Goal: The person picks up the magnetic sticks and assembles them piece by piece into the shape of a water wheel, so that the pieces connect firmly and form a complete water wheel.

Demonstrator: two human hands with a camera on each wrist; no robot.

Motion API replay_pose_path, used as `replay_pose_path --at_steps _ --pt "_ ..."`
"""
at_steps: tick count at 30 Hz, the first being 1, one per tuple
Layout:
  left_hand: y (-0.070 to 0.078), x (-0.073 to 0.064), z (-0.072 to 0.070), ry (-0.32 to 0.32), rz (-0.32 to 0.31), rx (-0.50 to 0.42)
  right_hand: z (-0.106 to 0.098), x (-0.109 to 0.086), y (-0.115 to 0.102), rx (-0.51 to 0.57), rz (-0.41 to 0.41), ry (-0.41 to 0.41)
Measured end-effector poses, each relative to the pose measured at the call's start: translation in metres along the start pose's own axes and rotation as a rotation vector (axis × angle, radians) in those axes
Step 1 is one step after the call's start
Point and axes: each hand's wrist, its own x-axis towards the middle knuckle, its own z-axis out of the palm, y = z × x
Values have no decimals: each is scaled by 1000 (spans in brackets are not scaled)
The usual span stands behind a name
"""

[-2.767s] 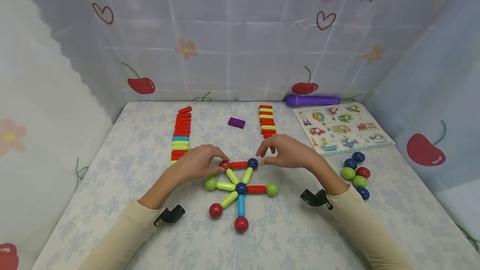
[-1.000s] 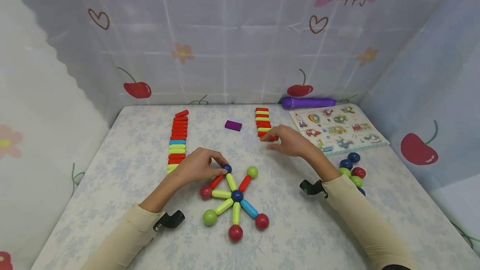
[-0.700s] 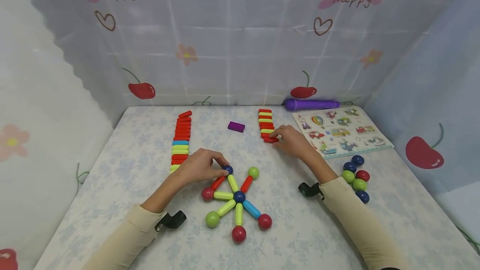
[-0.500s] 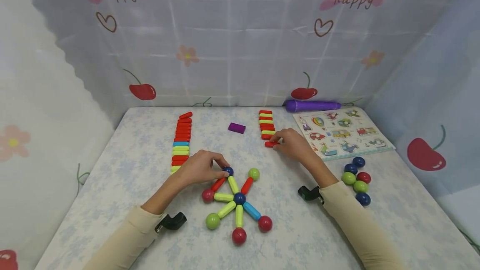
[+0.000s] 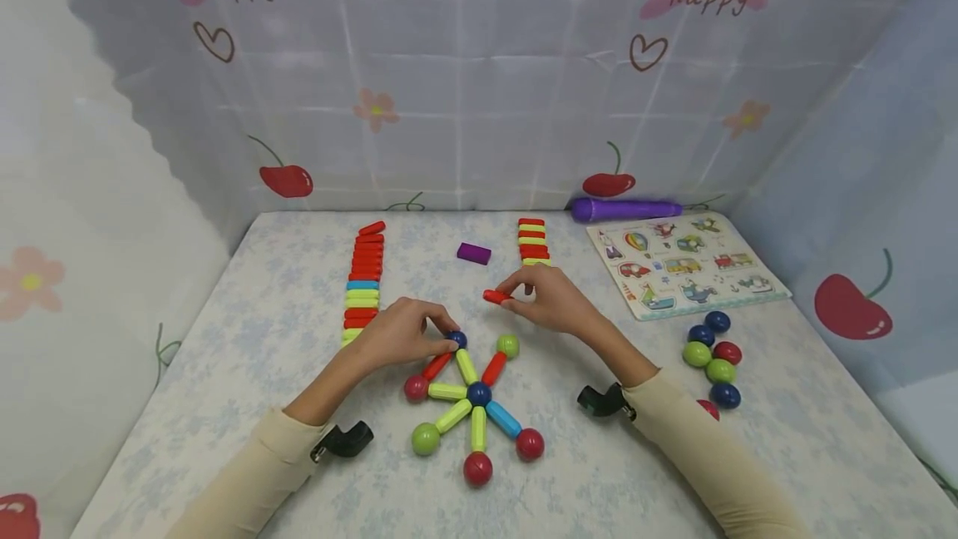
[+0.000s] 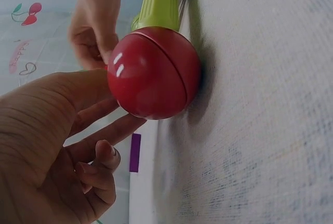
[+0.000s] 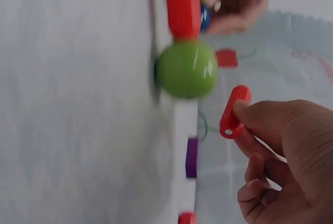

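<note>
My left hand [image 5: 404,333] pinches a blue ball [image 5: 457,340] at the upper left of a star-shaped build of balls and rods on the table. A blue hub ball [image 5: 479,394] joins yellow-green, red and blue rods that end in coloured balls; a red rod links the held ball to a red ball [image 5: 417,388]. My right hand [image 5: 550,299] holds a loose red magnetic rod [image 7: 235,112] between thumb and finger, raised beyond the green ball [image 5: 508,346]. In the left wrist view a red ball [image 6: 154,73] hides the left fingertips.
Rows of rods lie at the left [image 5: 362,298] and the back middle [image 5: 533,239]. Loose balls [image 5: 721,370] cluster at the right beside a picture board [image 5: 684,264]. A purple block [image 5: 474,254] and a purple stick [image 5: 627,210] lie toward the back.
The build was turned and the left hand went from a red ball to the blue one. My right hand slid a red rod out of the back row and carried it left toward the build.
</note>
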Motion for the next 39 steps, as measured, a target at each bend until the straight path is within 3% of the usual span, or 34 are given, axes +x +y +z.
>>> replay_pose_path --at_steps 8,22,34,39 --pt "0 0 0 6 -7 -23 20 -5 -27 87 -94 -90" --pt "-2 -2 -3 -12 -4 -55 23 -8 -25 103 -88 -192" --pt "-3 -3 -4 -16 -1 -49 27 -10 -28 12 -82 -218" --pt "-4 -4 -4 -16 4 -61 14 -11 -28 5 -114 -264"
